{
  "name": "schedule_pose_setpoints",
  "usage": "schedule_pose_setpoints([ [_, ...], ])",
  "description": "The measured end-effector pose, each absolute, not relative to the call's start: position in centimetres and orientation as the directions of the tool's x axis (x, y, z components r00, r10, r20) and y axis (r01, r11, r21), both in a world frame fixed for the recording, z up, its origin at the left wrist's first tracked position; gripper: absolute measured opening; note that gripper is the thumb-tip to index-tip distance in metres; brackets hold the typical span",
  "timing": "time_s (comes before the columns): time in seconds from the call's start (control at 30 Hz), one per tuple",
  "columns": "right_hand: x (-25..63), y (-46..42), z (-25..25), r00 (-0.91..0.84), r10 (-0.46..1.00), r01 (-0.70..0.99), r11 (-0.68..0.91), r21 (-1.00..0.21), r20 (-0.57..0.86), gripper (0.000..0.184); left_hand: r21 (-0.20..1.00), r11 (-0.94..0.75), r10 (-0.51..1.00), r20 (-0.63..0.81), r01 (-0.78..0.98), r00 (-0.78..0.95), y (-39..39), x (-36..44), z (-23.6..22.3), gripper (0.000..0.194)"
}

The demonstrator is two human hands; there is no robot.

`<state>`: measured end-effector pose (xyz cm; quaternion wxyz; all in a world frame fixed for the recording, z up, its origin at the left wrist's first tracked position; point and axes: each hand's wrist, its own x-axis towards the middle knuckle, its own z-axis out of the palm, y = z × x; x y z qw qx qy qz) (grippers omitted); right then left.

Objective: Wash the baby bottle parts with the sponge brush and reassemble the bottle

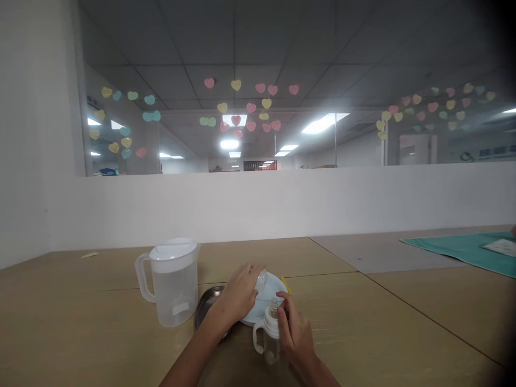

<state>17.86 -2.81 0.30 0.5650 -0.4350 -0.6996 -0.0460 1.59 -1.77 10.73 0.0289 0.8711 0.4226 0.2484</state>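
Note:
My left hand (242, 293) is closed around a clear, dome-shaped cap (262, 280), held above a pale blue plate (258, 313). Just right of it stands a transparent baby bottle (271, 344) with a white collar, a clear teat and a white handle on its left side. My right hand (296, 329) grips the bottle's right side, its index finger bent close to the teat; the handle on that side is hidden. Under my left forearm sits a round metal dish (207, 301), partly covered by the arm.
A translucent lidded pitcher (175, 285) stands to the left, its handle pointing left. Something yellow shows at the plate's right edge. A teal cloth (451, 248) with a white card lies at the far right. Behind the table rises a white wall (258, 207) below a window with heart-shaped notes.

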Motion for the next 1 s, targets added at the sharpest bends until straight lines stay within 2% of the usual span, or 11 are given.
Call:
schedule_pose_setpoints([
  [0.1, 17.9, -2.9, 0.4, 0.006, 0.564, 0.671, 0.610, -0.421, 0.826, 0.032, 0.209, -0.624, 0.769, 0.336, 0.753, 0.544, -1.1, 1.7, 9.7, 0.061],
  [0.3, 17.9, -2.9, 0.5, -0.007, 0.544, 0.698, 0.604, -0.386, 0.839, 0.032, 0.232, -0.556, 0.830, 0.196, 0.798, 0.521, -0.3, 2.0, 7.9, 0.061],
  [0.5, 17.8, -2.7, 0.4, -0.008, 0.531, 0.712, 0.598, -0.368, 0.847, 0.033, 0.194, -0.560, 0.829, 0.116, 0.806, 0.548, 0.7, 2.3, 6.7, 0.057],
  [0.6, 17.8, -2.6, 0.4, -0.007, 0.533, 0.717, 0.592, -0.367, 0.846, 0.033, 0.237, -0.559, 0.827, 0.096, 0.794, 0.554, 1.3, 2.1, 6.2, 0.060],
  [0.8, 17.8, -2.7, 0.3, -0.022, 0.532, 0.725, 0.591, -0.353, 0.847, 0.032, 0.405, -0.521, 0.831, 0.039, 0.751, 0.555, 2.9, 1.6, 4.7, 0.064],
  [1.0, 18.0, -2.8, 0.3, -0.025, 0.539, 0.721, 0.594, -0.359, 0.842, 0.031, 0.422, -0.529, 0.818, 0.022, 0.737, 0.575, 3.5, 1.5, 4.1, 0.064],
])
